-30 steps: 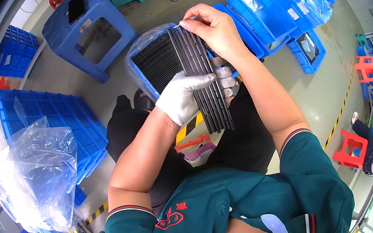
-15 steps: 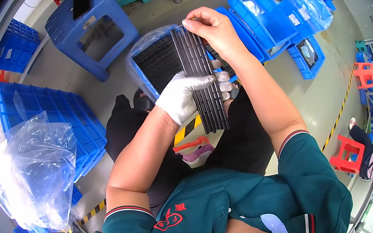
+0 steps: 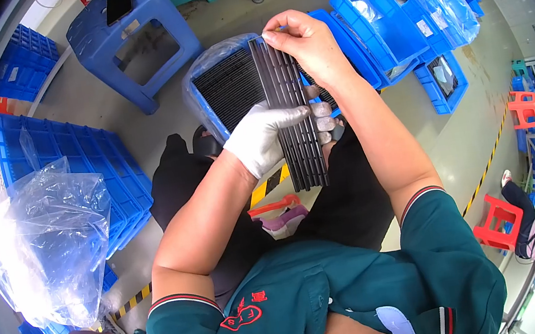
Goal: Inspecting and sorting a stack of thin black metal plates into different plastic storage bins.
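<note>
My left hand [image 3: 255,138], in a white glove, grips a flat bundle of long black rods [image 3: 297,142]. Its thumb lies across the front and the fingertips show past the right edge. The rods run side by side, slightly tilted, with short shiny marks along them. At their upper end my bare right hand [image 3: 311,41] is closed in a pinch of thumb and forefinger; what it pinches is too small to make out. Behind the bundle stands a blue crate [image 3: 207,103] lined with clear plastic, holding rows of similar black rods [image 3: 229,90].
A blue stool [image 3: 163,79] with a dark phone [image 3: 119,3] stands at the far left. Stacked blue crates [image 3: 74,153] and a clear plastic bag [image 3: 53,245] are on my left. More blue bins [image 3: 378,32] stand at the right. Other people sit near red stools [image 3: 497,222].
Both hands keep almost the same hold on the rods. The view has shifted very slightly; nothing has been let go.
</note>
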Demonstrator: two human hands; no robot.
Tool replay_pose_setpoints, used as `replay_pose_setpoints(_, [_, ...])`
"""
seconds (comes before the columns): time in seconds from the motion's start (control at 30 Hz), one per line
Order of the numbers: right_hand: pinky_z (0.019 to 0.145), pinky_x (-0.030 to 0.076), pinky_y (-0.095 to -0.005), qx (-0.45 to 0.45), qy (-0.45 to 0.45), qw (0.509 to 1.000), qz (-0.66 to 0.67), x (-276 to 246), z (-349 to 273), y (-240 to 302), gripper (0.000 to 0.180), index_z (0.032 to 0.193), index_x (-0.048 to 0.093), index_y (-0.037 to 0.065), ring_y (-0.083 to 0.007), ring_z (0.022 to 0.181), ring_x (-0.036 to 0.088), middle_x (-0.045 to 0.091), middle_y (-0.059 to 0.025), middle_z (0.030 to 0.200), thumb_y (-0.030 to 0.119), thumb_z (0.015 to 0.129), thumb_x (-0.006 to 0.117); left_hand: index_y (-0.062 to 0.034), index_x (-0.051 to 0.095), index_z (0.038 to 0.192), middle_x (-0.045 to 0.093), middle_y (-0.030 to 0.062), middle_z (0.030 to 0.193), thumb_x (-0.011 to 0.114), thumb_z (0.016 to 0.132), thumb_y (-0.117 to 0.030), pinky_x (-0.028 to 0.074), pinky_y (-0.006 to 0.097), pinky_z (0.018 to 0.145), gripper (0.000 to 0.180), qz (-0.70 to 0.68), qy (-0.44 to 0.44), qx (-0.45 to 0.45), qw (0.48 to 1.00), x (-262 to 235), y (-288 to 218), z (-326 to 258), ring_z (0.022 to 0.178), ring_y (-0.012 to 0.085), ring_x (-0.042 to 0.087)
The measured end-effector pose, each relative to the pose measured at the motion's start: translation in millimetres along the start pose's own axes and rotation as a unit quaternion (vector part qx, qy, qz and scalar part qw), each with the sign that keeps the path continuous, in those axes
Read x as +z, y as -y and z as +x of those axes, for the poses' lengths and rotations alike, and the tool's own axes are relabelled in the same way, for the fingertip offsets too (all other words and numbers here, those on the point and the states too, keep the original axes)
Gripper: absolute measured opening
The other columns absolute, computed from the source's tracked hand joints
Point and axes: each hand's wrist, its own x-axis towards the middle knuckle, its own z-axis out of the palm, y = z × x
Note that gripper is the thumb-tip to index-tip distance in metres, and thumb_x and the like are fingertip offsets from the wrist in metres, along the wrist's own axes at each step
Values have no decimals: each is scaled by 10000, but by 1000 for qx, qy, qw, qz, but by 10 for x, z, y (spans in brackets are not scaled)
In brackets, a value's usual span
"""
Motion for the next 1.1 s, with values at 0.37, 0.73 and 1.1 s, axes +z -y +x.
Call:
replay_pose_setpoints(0.37, [792, 467, -220, 19, 11, 998, 54, -10, 6, 47, 129, 1004, 635, 23, -74, 859, 591, 655, -12, 899, 81, 890, 648, -21, 478, 1273, 618, 164, 1099, 617, 865, -46, 517, 491, 904, 431, -32, 29, -6, 999, -52, 20, 10, 1007, 345, 631])
replay_pose_setpoints(0.73, [730, 469, -208, 28, 54, 997, 41, 19, 30, 78, 100, 939, 673, 50, -57, 786, 583, 648, 18, 833, 103, 857, 694, 10, 478, 1274, 631, 183, 1095, 640, 846, -43, 528, 477, 893, 461, -3, 12, -6, 1000, 10, 19, -22, 1014, 350, 636])
replay_pose_setpoints(1.1, [715, 485, -210, 44, 60, 996, 44, -37, 23, 152, 127, 964, 675, 16, -68, 772, 603, 659, -8, 829, 75, 852, 686, 10, 469, 1285, 613, 178, 1120, 651, 845, -69, 506, 485, 920, 482, -13, 42, -12, 999, 0, 39, -36, 1036, 343, 620])
